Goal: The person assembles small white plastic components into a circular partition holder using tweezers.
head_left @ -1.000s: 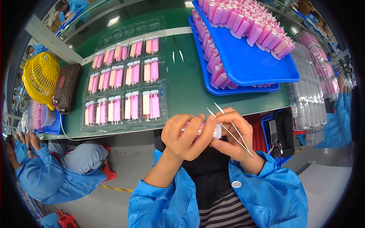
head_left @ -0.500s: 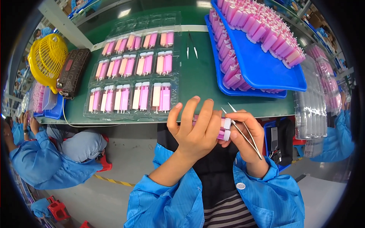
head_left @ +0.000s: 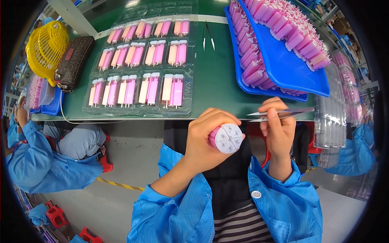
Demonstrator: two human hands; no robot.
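My left hand point(head_left: 204, 139) is wrapped round a bundle of pink tubes point(head_left: 229, 138). Their white wedge-shaped ends face me and fit together into a disc. To the right, apart from the bundle, my right hand point(head_left: 277, 127) pinches a pair of metal tweezers point(head_left: 299, 111) between thumb and fingers. The tweezers lie almost level, tips toward the left. Beyond my hands, a clear plastic tray point(head_left: 187, 108) on the green table holds rows of paired cream and pink tubes point(head_left: 176, 92) with white caps.
Two overlapping blue trays point(head_left: 289, 60) filled with pink tubes stand at the right. Other tweezers point(head_left: 208, 37) lie on the table. Clear trays point(head_left: 329, 121) overhang the right edge. A brown patterned pouch point(head_left: 77, 60) and yellow slotted basket point(head_left: 46, 50) sit left, near a seated co-worker point(head_left: 52, 162).
My right hand has moved away from the bundle to the right, its tweezers swinging from slanted to nearly level. My left hand has turned the bundle so the white wedge ends face me.
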